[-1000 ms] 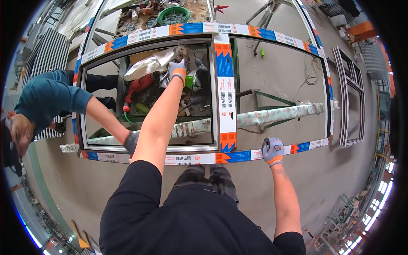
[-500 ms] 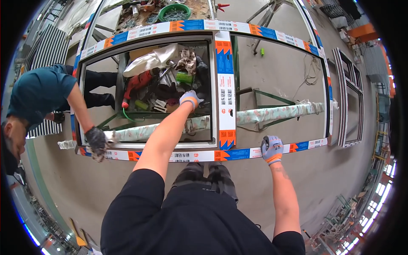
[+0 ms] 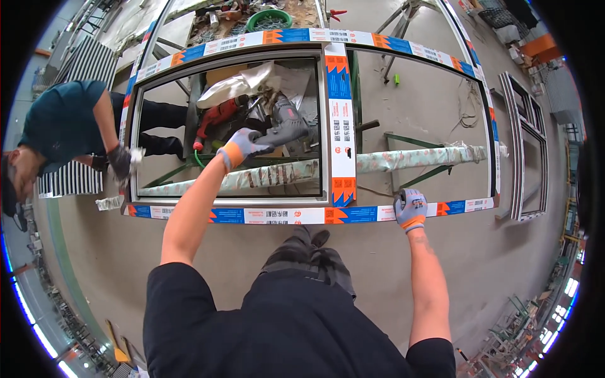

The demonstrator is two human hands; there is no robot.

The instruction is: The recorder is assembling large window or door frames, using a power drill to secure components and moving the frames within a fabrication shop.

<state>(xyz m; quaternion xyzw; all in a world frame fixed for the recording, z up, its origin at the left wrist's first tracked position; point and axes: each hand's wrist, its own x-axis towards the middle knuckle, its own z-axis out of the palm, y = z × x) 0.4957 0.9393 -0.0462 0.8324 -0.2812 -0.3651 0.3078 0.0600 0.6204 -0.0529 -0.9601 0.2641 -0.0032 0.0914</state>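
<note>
Through the left opening of a large window frame (image 3: 343, 129) wrapped in white, blue and orange tape, my left hand (image 3: 242, 145) grips the handle of a dark grey power drill (image 3: 288, 123). The drill is raised over a tray of tools. My right hand (image 3: 411, 208), in a grey and orange glove, is a closed fist at the frame's front rail. I cannot make out what, if anything, is inside it. A red power tool (image 3: 217, 117) and a crumpled white bag (image 3: 236, 87) lie in the tray.
A co-worker (image 3: 63, 126) bends at the frame's left end, a dark-gloved hand by its side rail. Below the frame runs a wrapped long bar (image 3: 403, 159) on green supports. Another window frame (image 3: 526, 145) stands at the right. A green basin (image 3: 269, 21) of screws sits beyond.
My left hand has come out of the tool tray, moving left and nearer, with the drill in it. The co-worker's gloved hand has moved up and left, off the front rail.
</note>
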